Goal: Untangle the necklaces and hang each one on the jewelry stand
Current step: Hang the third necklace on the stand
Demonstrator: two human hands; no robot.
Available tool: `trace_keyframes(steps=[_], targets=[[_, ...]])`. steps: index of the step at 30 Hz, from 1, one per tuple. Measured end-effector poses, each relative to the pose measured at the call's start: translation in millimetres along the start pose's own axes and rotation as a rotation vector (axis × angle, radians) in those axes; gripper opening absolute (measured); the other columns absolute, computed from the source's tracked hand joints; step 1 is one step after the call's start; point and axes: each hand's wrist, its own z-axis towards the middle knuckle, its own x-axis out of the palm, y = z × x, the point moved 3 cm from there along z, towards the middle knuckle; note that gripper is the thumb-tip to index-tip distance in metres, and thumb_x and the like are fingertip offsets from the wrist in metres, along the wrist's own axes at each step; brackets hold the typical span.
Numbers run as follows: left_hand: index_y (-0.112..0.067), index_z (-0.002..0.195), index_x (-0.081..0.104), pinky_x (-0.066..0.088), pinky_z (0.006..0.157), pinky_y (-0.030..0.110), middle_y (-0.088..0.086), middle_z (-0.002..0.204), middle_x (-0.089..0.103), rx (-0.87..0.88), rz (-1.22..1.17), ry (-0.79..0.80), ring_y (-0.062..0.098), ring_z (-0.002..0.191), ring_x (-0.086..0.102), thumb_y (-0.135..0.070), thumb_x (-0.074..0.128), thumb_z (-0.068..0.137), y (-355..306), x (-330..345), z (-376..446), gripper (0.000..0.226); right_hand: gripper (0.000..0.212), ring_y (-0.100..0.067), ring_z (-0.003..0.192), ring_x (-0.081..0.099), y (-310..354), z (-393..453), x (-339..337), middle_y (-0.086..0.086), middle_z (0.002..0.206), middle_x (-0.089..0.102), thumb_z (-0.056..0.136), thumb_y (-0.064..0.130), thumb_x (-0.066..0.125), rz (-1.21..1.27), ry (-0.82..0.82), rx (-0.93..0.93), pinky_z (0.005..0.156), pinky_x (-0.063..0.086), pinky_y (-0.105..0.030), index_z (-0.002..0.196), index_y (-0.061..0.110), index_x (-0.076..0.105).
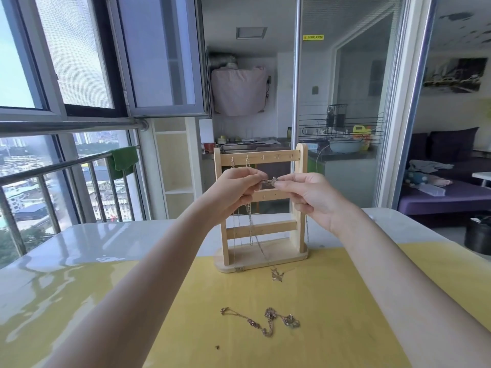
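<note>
Tangled gold necklaces [261,321] are seen low at centre on the yellow desk [345,328]. Above, at mid-frame, a silver necklace [271,181] is pinched between the left hand [236,188] and right hand [305,193], each grip clamped on it, before the wooden jewelry stand [261,208].

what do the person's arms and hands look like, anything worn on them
Both forearms are bare up to the frame's lower edge, with no sleeve showing. The left hand and the right hand wear no gloves, and no watch, bracelet or ring is visible on either. No markings show on the arms. The fingernails look short and unpainted, as far as the view lets one tell.
</note>
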Motion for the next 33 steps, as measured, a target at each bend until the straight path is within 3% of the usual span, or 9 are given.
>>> trace_keyframes(steps=[7, 10, 14, 17, 21, 24, 30, 33], targets=[[-0.011, 0.094, 0.066, 0.032, 0.051, 0.014, 0.001, 0.072, 0.049, 0.047, 0.11, -0.061, 0.008, 0.063, 0.038, -0.015, 0.051, 0.096, 1, -8, 6, 0.015, 0.005, -0.005, 0.041, 0.027, 4, 2, 1, 0.004, 0.055, 0.039, 0.086, 0.007, 0.066, 0.043, 0.063, -0.016, 0.036, 0.022, -0.014, 0.09, 0.008, 0.069], [-0.013, 0.091, 0.067, 0.032, 0.051, 0.014, 0.002, 0.072, 0.053, 0.06, 0.186, -0.062, 0.009, 0.061, 0.038, -0.016, 0.052, 0.096, 1, -8, 7, 0.016, 0.008, -0.008, 0.043, 0.028, 0, 4, 1, 0.005, 0.048, 0.039, 0.088, 0.016, 0.066, -0.152, -0.047, -0.014, 0.04, 0.026, -0.017, 0.091, 0.009, 0.071], [-0.011, 0.092, 0.066, 0.034, 0.053, 0.016, -0.001, 0.064, 0.05, 0.021, 0.165, -0.048, 0.008, 0.057, 0.038, -0.015, 0.051, 0.097, 9, -12, 7, 0.017, 0.008, -0.006, 0.041, 0.04, -2, 5, 10, -0.001, 0.057, 0.061, 0.091, 0.008, 0.061, 0.019, -0.062, -0.036, 0.04, 0.033, -0.016, 0.085, 0.007, 0.067], [-0.009, 0.095, 0.066, 0.038, 0.054, 0.019, 0.001, 0.064, 0.05, -0.07, 0.11, 0.02, 0.009, 0.055, 0.042, -0.019, 0.049, 0.098, 14, -9, 6, 0.02, 0.009, -0.009, 0.051, 0.056, 0, 5, 14, -0.006, 0.07, 0.069, 0.092, 0.004, 0.058, 0.132, -0.023, -0.04, 0.048, 0.047, -0.019, 0.086, 0.006, 0.065], [-0.01, 0.091, 0.07, 0.038, 0.061, 0.02, 0.006, 0.075, 0.05, -0.081, 0.14, 0.025, 0.011, 0.065, 0.041, -0.024, 0.055, 0.094, 17, -2, 4, 0.021, 0.01, -0.006, 0.065, 0.064, 2, 4, 15, 0.002, 0.071, 0.069, 0.089, 0.005, 0.062, 0.032, 0.025, -0.11, 0.065, 0.049, -0.02, 0.084, 0.012, 0.068], [-0.01, 0.087, 0.07, 0.034, 0.056, 0.018, 0.003, 0.07, 0.045, -0.067, 0.108, -0.024, 0.009, 0.062, 0.035, -0.023, 0.058, 0.093, 21, -3, 3, 0.018, 0.01, -0.009, 0.072, 0.065, 0, 2, 12, 0.0, 0.076, 0.069, 0.087, 0.004, 0.064, 0.027, -0.008, -0.13, 0.074, 0.051, -0.023, 0.082, 0.011, 0.069], [-0.006, 0.089, 0.07, 0.03, 0.055, 0.019, 0.001, 0.061, 0.038, -0.056, 0.151, -0.04, 0.008, 0.056, 0.031, -0.023, 0.061, 0.091, 22, 6, 0, 0.02, 0.017, -0.012, 0.066, 0.057, -7, -2, 13, -0.007, 0.073, 0.063, 0.088, -0.004, 0.056, 0.16, -0.085, -0.091, 0.06, 0.049, -0.02, 0.078, 0.007, 0.062], [-0.008, 0.081, 0.069, 0.027, 0.057, 0.023, 0.001, 0.061, 0.036, -0.056, 0.123, 0.008, 0.009, 0.055, 0.029, -0.021, 0.061, 0.091, 21, 9, -3, 0.018, 0.021, -0.014, 0.061, 0.051, -10, -2, 14, -0.009, 0.07, 0.06, 0.088, -0.01, 0.05, 0.426, -0.014, -0.025, 0.055, 0.047, -0.019, 0.078, 0.009, 0.054]])
